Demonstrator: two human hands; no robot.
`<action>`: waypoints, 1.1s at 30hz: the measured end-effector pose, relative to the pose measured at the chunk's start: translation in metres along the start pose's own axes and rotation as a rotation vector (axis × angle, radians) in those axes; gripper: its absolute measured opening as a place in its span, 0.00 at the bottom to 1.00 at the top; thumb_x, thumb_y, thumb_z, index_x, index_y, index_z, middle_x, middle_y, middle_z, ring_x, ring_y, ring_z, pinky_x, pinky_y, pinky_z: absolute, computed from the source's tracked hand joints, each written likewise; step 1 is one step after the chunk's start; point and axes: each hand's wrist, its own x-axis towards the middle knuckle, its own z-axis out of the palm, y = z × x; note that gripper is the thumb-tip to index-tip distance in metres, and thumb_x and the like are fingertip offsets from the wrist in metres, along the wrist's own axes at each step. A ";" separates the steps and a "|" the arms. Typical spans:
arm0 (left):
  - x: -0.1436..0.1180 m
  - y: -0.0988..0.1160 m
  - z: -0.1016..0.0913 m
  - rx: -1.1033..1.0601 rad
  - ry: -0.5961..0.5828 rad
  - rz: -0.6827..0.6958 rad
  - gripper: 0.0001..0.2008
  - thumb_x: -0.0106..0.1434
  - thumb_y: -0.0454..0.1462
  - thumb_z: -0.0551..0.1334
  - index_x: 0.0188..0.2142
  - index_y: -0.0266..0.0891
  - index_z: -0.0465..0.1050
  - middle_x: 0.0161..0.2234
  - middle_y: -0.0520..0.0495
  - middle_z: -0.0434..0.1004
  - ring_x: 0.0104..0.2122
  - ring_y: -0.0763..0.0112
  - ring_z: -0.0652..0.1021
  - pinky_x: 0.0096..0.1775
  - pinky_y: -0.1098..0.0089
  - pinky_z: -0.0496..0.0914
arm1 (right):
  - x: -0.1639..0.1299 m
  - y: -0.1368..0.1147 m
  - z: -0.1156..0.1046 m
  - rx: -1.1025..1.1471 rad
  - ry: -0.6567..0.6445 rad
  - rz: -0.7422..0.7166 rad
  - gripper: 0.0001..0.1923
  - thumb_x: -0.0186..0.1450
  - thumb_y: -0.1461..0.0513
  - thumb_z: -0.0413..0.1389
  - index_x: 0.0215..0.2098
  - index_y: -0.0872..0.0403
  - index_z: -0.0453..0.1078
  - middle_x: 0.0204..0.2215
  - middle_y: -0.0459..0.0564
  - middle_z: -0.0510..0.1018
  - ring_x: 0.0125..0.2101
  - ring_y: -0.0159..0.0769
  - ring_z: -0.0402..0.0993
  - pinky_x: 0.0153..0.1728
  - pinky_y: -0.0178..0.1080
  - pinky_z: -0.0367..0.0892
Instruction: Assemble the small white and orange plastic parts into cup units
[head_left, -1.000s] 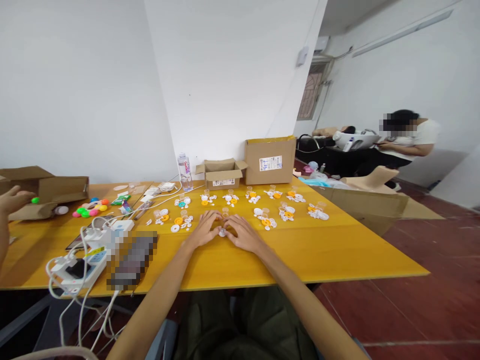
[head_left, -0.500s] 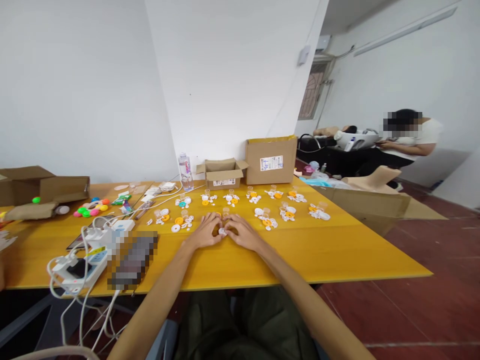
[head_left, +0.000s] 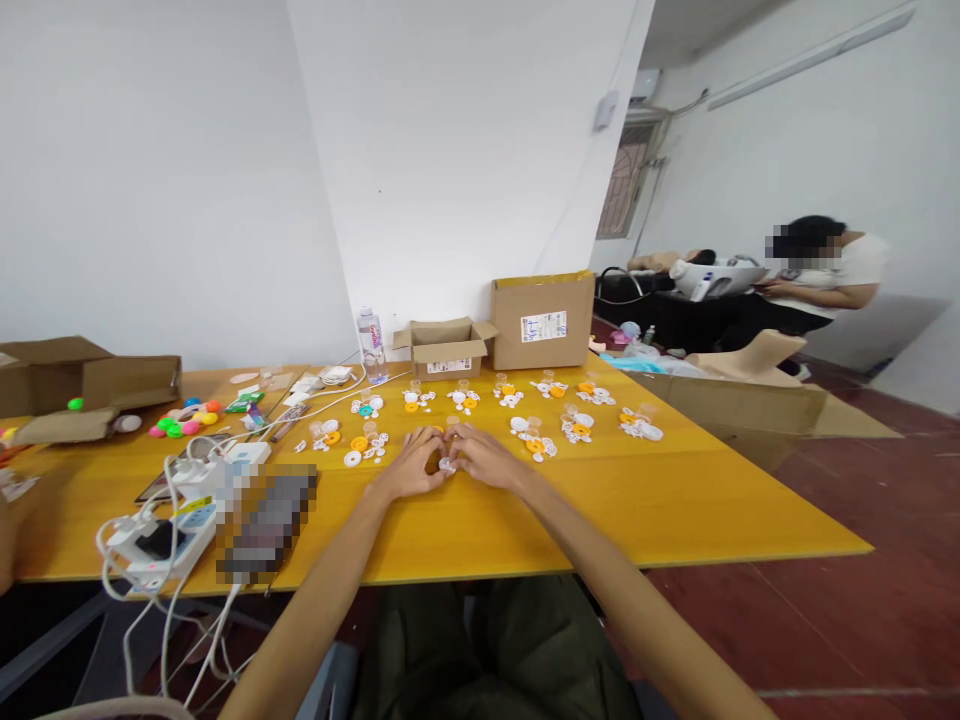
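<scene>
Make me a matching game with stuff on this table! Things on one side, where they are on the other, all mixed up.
Things:
1. water bottle
2. small white part
3. power strip
4. big closed box

Places:
A. between the fingertips of the left hand and right hand
B. near left edge, with white cables
C. far edge, right of the small open box
D. far edge, left of the small open box

Pairs: 1-D, 2-A, 3-B, 4-C

A makeshift assembly workroom: small plastic parts (head_left: 525,435) sorted on a table (head_left: 675,500), cardboard boxes (head_left: 541,322)
</scene>
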 end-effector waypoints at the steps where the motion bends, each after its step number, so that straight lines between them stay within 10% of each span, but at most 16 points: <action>1: 0.000 -0.001 0.001 -0.001 -0.001 -0.005 0.05 0.60 0.40 0.63 0.35 0.44 0.69 0.44 0.46 0.72 0.47 0.57 0.70 0.53 0.56 0.64 | 0.000 0.000 0.000 -0.007 0.001 -0.005 0.07 0.61 0.70 0.60 0.32 0.51 0.75 0.44 0.49 0.75 0.47 0.39 0.73 0.47 0.41 0.69; 33: 0.002 0.003 0.000 -0.028 -0.035 -0.007 0.06 0.63 0.41 0.61 0.37 0.44 0.68 0.47 0.46 0.71 0.50 0.58 0.70 0.55 0.55 0.63 | -0.006 0.007 0.020 0.201 0.108 0.257 0.05 0.62 0.66 0.59 0.28 0.52 0.71 0.37 0.48 0.74 0.40 0.38 0.73 0.43 0.39 0.69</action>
